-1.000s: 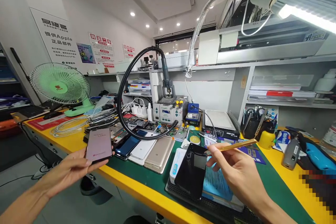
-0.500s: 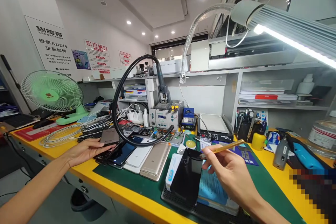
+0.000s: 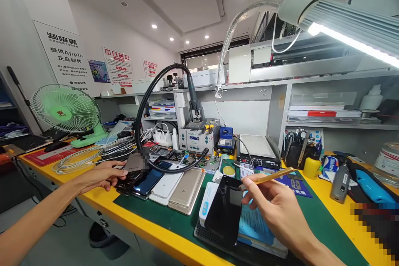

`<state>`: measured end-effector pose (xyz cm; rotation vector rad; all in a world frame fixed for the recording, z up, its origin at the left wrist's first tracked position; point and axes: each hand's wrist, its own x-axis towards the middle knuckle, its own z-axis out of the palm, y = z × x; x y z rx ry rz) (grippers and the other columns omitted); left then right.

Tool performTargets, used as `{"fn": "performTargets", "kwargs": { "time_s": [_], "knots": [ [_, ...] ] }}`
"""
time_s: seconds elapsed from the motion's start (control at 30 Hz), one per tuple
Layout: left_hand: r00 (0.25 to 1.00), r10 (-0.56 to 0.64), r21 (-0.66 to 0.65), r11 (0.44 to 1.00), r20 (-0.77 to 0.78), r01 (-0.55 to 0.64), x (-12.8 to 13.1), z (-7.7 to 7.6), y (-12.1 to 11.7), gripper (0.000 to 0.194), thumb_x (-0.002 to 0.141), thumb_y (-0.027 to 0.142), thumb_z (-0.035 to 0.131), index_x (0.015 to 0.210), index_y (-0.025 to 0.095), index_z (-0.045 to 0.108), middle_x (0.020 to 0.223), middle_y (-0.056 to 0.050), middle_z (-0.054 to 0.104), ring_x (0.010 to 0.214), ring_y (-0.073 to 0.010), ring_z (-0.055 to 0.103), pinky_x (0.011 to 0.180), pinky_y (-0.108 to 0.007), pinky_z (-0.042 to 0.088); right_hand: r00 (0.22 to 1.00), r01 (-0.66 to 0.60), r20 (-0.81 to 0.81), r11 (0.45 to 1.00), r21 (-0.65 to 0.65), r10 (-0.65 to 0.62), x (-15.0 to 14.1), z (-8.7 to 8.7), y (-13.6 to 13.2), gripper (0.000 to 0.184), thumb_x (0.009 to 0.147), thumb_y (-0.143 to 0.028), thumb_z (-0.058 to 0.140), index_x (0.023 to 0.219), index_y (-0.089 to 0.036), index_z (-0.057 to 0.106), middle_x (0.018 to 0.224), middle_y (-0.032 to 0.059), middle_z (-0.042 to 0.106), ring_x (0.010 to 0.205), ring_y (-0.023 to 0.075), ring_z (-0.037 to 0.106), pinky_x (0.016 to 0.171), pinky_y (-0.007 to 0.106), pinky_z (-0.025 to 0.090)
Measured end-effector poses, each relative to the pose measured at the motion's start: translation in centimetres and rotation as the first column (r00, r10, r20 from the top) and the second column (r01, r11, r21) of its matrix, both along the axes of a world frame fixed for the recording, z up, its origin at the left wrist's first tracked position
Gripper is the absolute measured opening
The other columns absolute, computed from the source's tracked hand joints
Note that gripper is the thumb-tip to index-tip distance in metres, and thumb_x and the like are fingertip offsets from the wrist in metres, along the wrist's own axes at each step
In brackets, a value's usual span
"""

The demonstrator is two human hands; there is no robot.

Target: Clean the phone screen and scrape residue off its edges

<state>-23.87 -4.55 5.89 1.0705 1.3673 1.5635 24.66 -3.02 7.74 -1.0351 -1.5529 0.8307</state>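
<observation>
My left hand [image 3: 101, 176] is closed on a thin, dark grey rectangular phone part [image 3: 132, 163], its thumb on top. It is over a pile of dark phone parts [image 3: 126, 187] at the row's left end. Beside them lie a dark blue-black phone [image 3: 152, 183], a white phone [image 3: 166, 187] and a gold phone [image 3: 186, 189]. My right hand [image 3: 274, 199] grips a slim gold pen-like tool [image 3: 274, 175] between thumb and fingers. Its tip is close to the upper edge of a black phone screen [image 3: 224, 212], which rests at a tilt against a white box [image 3: 208, 201].
A thick black hose [image 3: 140, 112] arches from the hot-air station [image 3: 199, 138] over the phones. A green fan [image 3: 67, 110] stands at the left; a lamp [image 3: 349, 29] hangs at upper right. Behind my right hand are a heating plate [image 3: 257, 147] and a yellow bottle [image 3: 311, 165].
The grey part in my left hand has come down nearer the dark pile, and the fingers have curled in. My right hand keeps its hold on the gold tool. The view has shifted slightly.
</observation>
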Motion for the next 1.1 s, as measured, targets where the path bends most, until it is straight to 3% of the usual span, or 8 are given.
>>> {"fn": "performTargets", "kwargs": {
  "time_s": [0.2, 0.37, 0.57, 0.67, 0.8, 0.93, 1.0, 1.1],
  "knots": [
    [0.905, 0.052, -0.156, 0.979, -0.422, -0.129, -1.0, 1.8, 0.2, 0.03, 0.09, 0.026, 0.071, 0.115, 0.011, 0.063, 0.049, 0.012, 0.056, 0.033, -0.0033, 0.05, 0.031, -0.001, 0.024, 1.0, -0.011, -0.005, 1.0, 0.0, 0.011, 0.1, -0.2, 0.1, 0.043, 0.09, -0.06, 0.062, 0.091, -0.017, 0.071, 0.065, 0.0026, 0.071, 0.059, 0.0196, 0.067, 0.061, 0.03, 0.052],
    [0.817, 0.157, -0.191, 0.932, -0.555, -0.308, -1.7, 4.6, 1.5, 0.024, 0.097, 0.035, 0.066, 0.106, 0.013, 0.064, 0.063, 0.007, 0.053, 0.041, -0.0044, 0.044, 0.036, -0.014, 0.034, 0.997, -0.032, -0.069, 0.998, -0.047, 0.028, 0.1, -0.6, 0.8, 0.047, 0.086, -0.062, 0.066, 0.09, -0.016, 0.071, 0.068, 0.0052, 0.072, 0.059, 0.0193, 0.067, 0.056, 0.028, 0.055],
    [0.597, 0.472, 0.089, 0.827, -0.649, -0.556, 1.4, 5.5, 1.9, 0.021, 0.093, 0.033, 0.065, 0.104, 0.015, 0.065, 0.095, -0.003, 0.065, 0.082, -0.0185, 0.063, 0.071, -0.031, 0.052, 0.987, -0.022, -0.159, 0.995, -0.102, 0.006, 0.1, -0.6, 1.8, 0.053, 0.083, -0.066, 0.067, 0.09, -0.013, 0.068, 0.072, 0.0079, 0.074, 0.051, 0.0149, 0.063, 0.047, 0.024, 0.052],
    [0.587, 0.483, 0.257, 0.866, -0.649, -0.429, 5.1, 4.5, 0.9, 0.017, 0.087, 0.034, 0.062, 0.098, 0.022, 0.065, 0.095, -0.001, 0.069, 0.088, -0.0207, 0.065, 0.073, -0.029, 0.049, 0.981, -0.012, -0.196, 0.993, -0.118, -0.012, 0.1, -0.6, 2.0, 0.052, 0.084, -0.066, 0.067, 0.086, -0.014, 0.064, 0.063, 0.0051, 0.071, 0.048, 0.0137, 0.062, 0.044, 0.023, 0.049],
    [0.584, 0.262, 0.278, 0.958, -0.769, -0.064, 12.1, 2.7, -1.4, 0.028, 0.081, 0.054, 0.068, 0.093, 0.028, 0.068, 0.086, 0.002, 0.069, 0.076, -0.02, 0.064, 0.066, -0.029, 0.049, 0.96, -0.03, -0.279, 0.988, -0.149, -0.013, 0.2, -0.4, 2.3, 0.049, 0.083, -0.065, 0.067, 0.078, -0.017, 0.058, 0.054, 0.0005, 0.065, 0.041, 0.0126, 0.058, 0.039, 0.022, 0.045],
    [0.287, 0.07, 0.25, 0.709, -0.955, 0.66, 18.7, 2.0, -2.7, 0.018, 0.092, 0.013, 0.055, 0.103, 0.026, 0.061, 0.088, -0.002, 0.064, 0.084, -0.0181, 0.061, 0.074, -0.03, 0.049, 0.948, -0.026, -0.316, 0.981, -0.194, -0.038, 0.5, -0.5, 2.9, 0.043, 0.084, -0.061, 0.064, 0.081, -0.019, 0.055, 0.051, -0.0042, 0.06, 0.037, 0.0141, 0.057, 0.034, 0.022, 0.042],
    [0.218, -0.017, 0.154, 0.657, -0.976, 0.738, 20.8, 2.1, -2.2, 0.023, 0.093, 0.01, 0.05, 0.109, 0.024, 0.058, 0.097, -0.004, 0.064, 0.094, -0.0197, 0.06, 0.082, -0.032, 0.05, 0.952, -0.005, -0.3, 0.978, -0.208, -0.059, 0.7, -0.7, 3.1, 0.039, 0.085, -0.059, 0.061, 0.081, -0.02, 0.054, 0.05, -0.0054, 0.058, 0.036, 0.0139, 0.055, 0.032, 0.022, 0.04],
    [0.251, -0.145, 0.061, 0.745, -0.957, 0.664, 22.6, 2.6, 0.5, 0.02, 0.098, 0.022, 0.045, 0.11, 0.027, 0.061, 0.108, -0.004, 0.065, 0.104, -0.0214, 0.059, 0.091, -0.036, 0.049, 0.961, 0.043, -0.257, 0.977, -0.209, -0.098, 0.8, -1.0, 3.4, 0.036, 0.089, -0.057, 0.055, 0.078, -0.022, 0.051, 0.045, -0.0075, 0.052, 0.031, 0.0118, 0.047, 0.032, 0.022, 0.034]
  ]
}}
